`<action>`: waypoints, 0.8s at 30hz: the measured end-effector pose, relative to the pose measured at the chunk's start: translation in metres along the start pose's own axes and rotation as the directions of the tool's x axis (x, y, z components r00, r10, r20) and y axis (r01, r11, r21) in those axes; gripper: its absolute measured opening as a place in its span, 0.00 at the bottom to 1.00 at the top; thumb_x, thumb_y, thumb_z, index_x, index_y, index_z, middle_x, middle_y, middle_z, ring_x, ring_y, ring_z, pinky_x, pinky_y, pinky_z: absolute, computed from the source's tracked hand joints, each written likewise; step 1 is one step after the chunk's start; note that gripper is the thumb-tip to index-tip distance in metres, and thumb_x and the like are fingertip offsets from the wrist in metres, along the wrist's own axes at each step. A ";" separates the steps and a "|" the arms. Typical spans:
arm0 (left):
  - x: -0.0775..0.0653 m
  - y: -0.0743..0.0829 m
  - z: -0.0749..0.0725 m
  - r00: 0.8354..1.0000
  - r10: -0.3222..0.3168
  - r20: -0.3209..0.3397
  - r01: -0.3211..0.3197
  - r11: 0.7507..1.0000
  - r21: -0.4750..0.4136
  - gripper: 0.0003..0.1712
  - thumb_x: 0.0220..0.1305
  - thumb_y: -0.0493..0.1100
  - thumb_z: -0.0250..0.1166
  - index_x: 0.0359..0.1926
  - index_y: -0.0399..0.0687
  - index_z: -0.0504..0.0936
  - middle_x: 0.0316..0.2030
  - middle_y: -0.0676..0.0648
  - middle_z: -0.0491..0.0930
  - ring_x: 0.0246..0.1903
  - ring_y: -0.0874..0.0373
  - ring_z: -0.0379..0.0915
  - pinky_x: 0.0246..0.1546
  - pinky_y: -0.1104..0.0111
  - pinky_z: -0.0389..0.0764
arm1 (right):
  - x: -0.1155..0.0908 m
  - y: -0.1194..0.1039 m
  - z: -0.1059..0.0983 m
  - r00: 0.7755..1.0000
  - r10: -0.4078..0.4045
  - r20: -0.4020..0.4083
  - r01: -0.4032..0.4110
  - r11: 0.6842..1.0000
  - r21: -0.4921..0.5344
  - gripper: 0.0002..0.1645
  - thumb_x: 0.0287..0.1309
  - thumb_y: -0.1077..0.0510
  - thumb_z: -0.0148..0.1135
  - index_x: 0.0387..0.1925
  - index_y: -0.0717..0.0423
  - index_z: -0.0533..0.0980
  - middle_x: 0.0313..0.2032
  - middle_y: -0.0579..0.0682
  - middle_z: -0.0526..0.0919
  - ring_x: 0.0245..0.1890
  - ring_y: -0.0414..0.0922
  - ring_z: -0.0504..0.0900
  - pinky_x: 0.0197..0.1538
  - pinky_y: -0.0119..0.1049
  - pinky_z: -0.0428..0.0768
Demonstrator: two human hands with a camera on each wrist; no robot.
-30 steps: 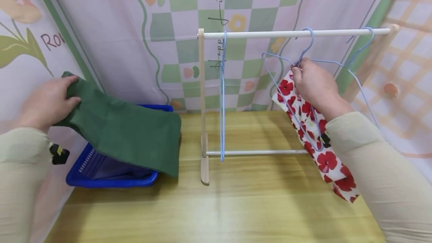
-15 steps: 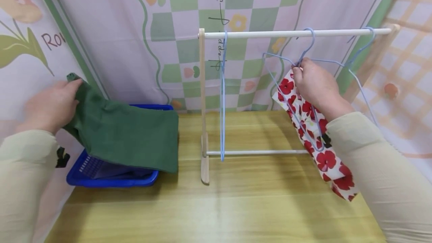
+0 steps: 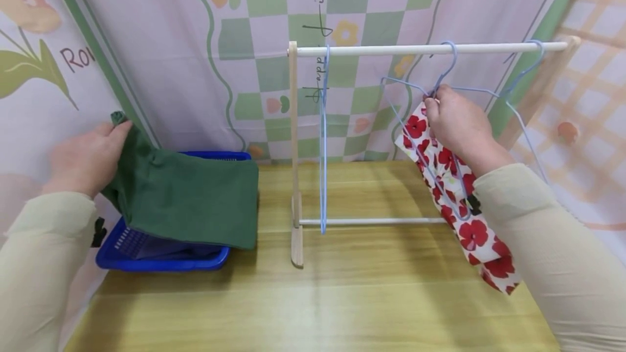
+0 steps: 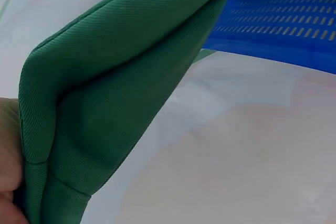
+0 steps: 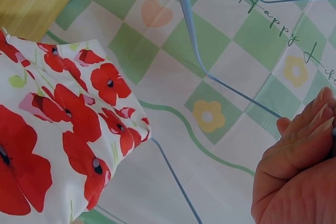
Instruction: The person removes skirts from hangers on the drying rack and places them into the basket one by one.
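At the left in the head view, my left hand [image 3: 88, 156] pinches one end of a folded green garment [image 3: 191, 194]. The garment stretches right over a blue plastic basket [image 3: 161, 265] and covers most of it. Its folds and seams [image 4: 94, 114] show beside the hand in the left wrist view. At the right, my right hand [image 3: 462, 124] grips the neck of a light blue wire hanger [image 3: 455, 57] hooked on the rack's rail. A white cloth printed with red poppies [image 3: 473, 232] hangs on this hanger, partly hidden by the forearm.
A rack with a white rail [image 3: 371, 50] and a wooden post [image 3: 294, 134] stands on the wooden table [image 3: 318, 308]. Other blue hangers hang at its left [image 3: 323, 151] and right [image 3: 540, 54]. Dark blue cloth [image 3: 176, 249] lies in the basket. Patterned curtains surround the table.
My left hand has moved right and slightly down with its end of the green garment, which now bunches more near the hand. The right hand and poppy-print cloth stay nearly still.
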State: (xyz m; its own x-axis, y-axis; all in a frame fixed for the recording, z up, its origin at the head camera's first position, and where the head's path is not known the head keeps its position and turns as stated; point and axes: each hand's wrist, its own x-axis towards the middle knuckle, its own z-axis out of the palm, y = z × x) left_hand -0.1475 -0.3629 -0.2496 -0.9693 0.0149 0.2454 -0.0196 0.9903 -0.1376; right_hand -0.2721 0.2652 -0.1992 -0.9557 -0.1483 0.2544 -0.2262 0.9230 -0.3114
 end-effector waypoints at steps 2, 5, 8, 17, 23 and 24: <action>0.000 0.001 0.002 1.000 0.007 -0.004 -0.007 1.000 0.011 0.29 0.80 0.32 0.44 0.78 0.41 0.59 0.65 0.24 0.69 0.51 0.20 0.73 0.33 0.30 0.77 | 0.000 0.000 0.000 1.000 0.002 0.002 -0.002 1.000 0.000 0.36 0.82 0.41 0.32 0.67 0.68 0.65 0.32 0.61 0.80 0.35 0.60 0.79 0.39 0.56 0.76; 0.000 0.002 0.004 1.000 0.015 -0.006 -0.014 1.000 0.022 0.29 0.79 0.31 0.46 0.77 0.40 0.60 0.63 0.24 0.69 0.50 0.21 0.74 0.35 0.30 0.78 | 0.000 0.000 0.000 1.000 0.005 0.003 -0.005 1.000 -0.002 0.36 0.82 0.41 0.32 0.67 0.68 0.65 0.34 0.62 0.80 0.37 0.62 0.79 0.40 0.57 0.77; 0.000 0.003 0.006 1.000 0.026 -0.011 -0.026 0.999 0.035 0.30 0.77 0.29 0.48 0.77 0.39 0.61 0.63 0.23 0.70 0.49 0.21 0.75 0.35 0.30 0.78 | 0.001 0.000 0.000 1.000 0.004 0.001 -0.004 1.000 -0.005 0.36 0.82 0.41 0.32 0.67 0.68 0.65 0.34 0.63 0.79 0.37 0.62 0.79 0.41 0.58 0.77; 0.000 0.003 0.013 0.998 0.065 -0.022 -0.063 0.994 0.093 0.32 0.71 0.22 0.54 0.74 0.35 0.64 0.59 0.23 0.72 0.41 0.26 0.79 0.27 0.35 0.80 | 0.000 -0.001 0.000 1.000 0.003 0.003 -0.003 1.000 0.000 0.37 0.82 0.41 0.32 0.69 0.68 0.64 0.34 0.62 0.80 0.33 0.59 0.79 0.36 0.54 0.76; 0.001 0.000 0.016 0.996 0.083 -0.040 -0.079 0.992 0.102 0.32 0.70 0.22 0.54 0.73 0.34 0.65 0.59 0.23 0.72 0.41 0.25 0.79 0.28 0.35 0.81 | -0.001 -0.001 0.000 1.000 0.000 0.004 0.000 1.000 -0.003 0.37 0.82 0.40 0.31 0.68 0.68 0.64 0.33 0.61 0.80 0.32 0.58 0.78 0.33 0.51 0.74; 0.001 0.000 0.017 0.995 0.087 -0.044 -0.082 0.991 0.103 0.31 0.71 0.22 0.54 0.73 0.34 0.65 0.59 0.23 0.73 0.40 0.25 0.79 0.27 0.35 0.81 | -0.001 -0.001 0.000 1.000 -0.001 0.004 0.001 1.000 -0.003 0.37 0.82 0.40 0.31 0.68 0.68 0.64 0.32 0.61 0.81 0.32 0.58 0.78 0.33 0.51 0.74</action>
State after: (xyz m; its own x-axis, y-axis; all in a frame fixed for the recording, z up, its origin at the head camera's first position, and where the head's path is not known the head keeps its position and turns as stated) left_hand -0.1526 -0.3648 -0.2653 -0.9557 0.1066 0.2742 0.0346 0.9663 -0.2550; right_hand -0.2711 0.2645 -0.1992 -0.9563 -0.1508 0.2507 -0.2266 0.9237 -0.3088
